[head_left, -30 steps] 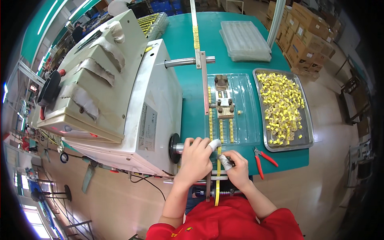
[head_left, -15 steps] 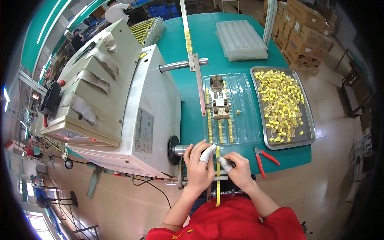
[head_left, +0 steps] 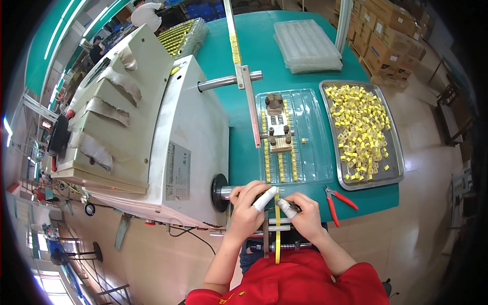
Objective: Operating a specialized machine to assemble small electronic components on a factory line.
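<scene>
At the machine's spindle, my left hand is closed, its white-wrapped index finger touching the upper end of a narrow yellow tape. The tape runs straight down past a metal roller toward my red shirt. Whatever lies in the left fingertips is too small to make out. Just right of the tape, my right hand is closed with a wrapped thumb, gripping a small dark tool mostly hidden by the fingers. Beyond my hands, a clear plastic tray holds rows of small yellow-wrapped parts beneath a metal fixture.
A metal tray of loose yellow parts stands right, with red-handled cutters nearer me. Stacked clear trays lie at the back. The white machine fills the left; its arm overhangs the table.
My left hand's fingers have shifted slightly, the wrapped index finger now reaching a little further over the tape. The right hand stays nearly in place. The whole view has moved slightly.
</scene>
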A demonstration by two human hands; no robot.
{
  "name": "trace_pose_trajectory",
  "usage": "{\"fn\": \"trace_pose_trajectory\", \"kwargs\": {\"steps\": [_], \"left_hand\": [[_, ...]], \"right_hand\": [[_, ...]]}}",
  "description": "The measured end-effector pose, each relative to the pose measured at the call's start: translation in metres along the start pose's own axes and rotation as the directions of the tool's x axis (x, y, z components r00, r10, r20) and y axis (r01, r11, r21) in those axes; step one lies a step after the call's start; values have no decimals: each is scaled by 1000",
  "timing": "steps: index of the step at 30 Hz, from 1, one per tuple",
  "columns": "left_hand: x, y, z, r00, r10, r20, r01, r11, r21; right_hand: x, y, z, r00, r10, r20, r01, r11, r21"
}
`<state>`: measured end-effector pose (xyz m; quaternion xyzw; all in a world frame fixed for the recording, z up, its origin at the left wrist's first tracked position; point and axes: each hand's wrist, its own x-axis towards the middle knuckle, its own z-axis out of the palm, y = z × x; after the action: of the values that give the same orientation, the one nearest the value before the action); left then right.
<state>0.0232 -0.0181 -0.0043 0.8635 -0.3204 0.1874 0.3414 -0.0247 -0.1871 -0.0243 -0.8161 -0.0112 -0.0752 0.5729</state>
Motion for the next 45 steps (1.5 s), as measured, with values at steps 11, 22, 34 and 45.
{"fn": "trace_pose_trajectory", "kwargs": {"steps": [11,22,34,45], "left_hand": [[2,-1,-1,996,58,62,-63,995,75],[-1,9,-7,989,-144,33,145,989,-7],[-8,10,-16,995,-98,-1,98,992,84],[-10,8,-7,989,-135,63,127,985,118]], "right_hand": [[0,8,-2,999,-47,0,47,997,-68],[-1,2,-9,993,-92,76,107,968,-227],[-3,-1,-6,996,-85,32,90,969,-232],[-2,2,-3,993,-118,-9,113,971,-213]]}}
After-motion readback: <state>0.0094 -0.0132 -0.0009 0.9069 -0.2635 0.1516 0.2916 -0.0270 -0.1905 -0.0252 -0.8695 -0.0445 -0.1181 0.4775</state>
